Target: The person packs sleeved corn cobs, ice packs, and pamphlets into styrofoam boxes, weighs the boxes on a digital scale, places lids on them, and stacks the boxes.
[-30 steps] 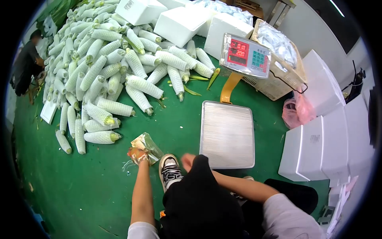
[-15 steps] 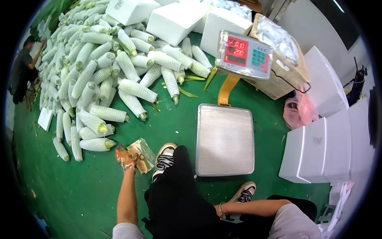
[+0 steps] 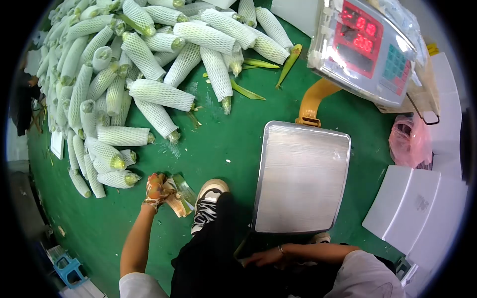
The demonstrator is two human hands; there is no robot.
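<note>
My left hand (image 3: 156, 189), in an orange-and-brown patterned glove, is closed on a flat brown-and-clear packet (image 3: 179, 195) just above the green floor. I cannot make out what the packet contains. Close by on the left lie several pale vegetables in white foam netting, the nearest a netted piece (image 3: 118, 179) with a yellowish tip. My right hand (image 3: 262, 257), bare with a bracelet at the wrist, rests against the dark trousers, fingers stretched leftward. Nothing shows in it, though the dark cloth blurs the fingertips.
A platform scale (image 3: 303, 179) stands right of my shoe (image 3: 208, 203), its red-lit display (image 3: 360, 42) above. White foam boxes (image 3: 402, 198) and a pink plastic bag (image 3: 410, 141) are at right. A blue stool (image 3: 69, 269) sits lower left; a person (image 3: 25, 102) is at far left.
The view has come closer to the scale and display, and the readout digits differ. My right hand has come into sight by the trousers. My left hand still grips the packet.
</note>
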